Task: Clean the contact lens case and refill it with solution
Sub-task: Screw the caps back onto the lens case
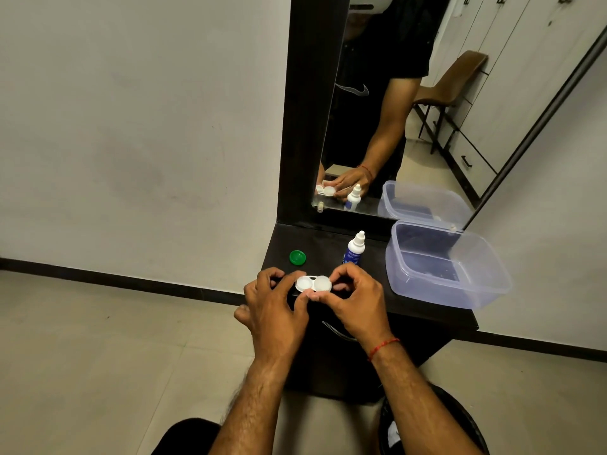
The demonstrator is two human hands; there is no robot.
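A white contact lens case (313, 284) with two round wells is held over the front of the dark shelf (427, 310). My left hand (274, 307) grips its left end and my right hand (356, 297) pinches its right end, with the thumb on the right well or its white cap. A green cap (297, 257) lies loose on the shelf behind my left hand. The small white solution bottle (354, 249) with a blue label stands upright just behind my right hand, its nozzle uncovered.
A clear plastic tub (450, 267) sits open at the right of the shelf. A mirror (410, 110) in a dark frame rises behind the shelf. A black bin (466, 431) stands on the tiled floor at lower right.
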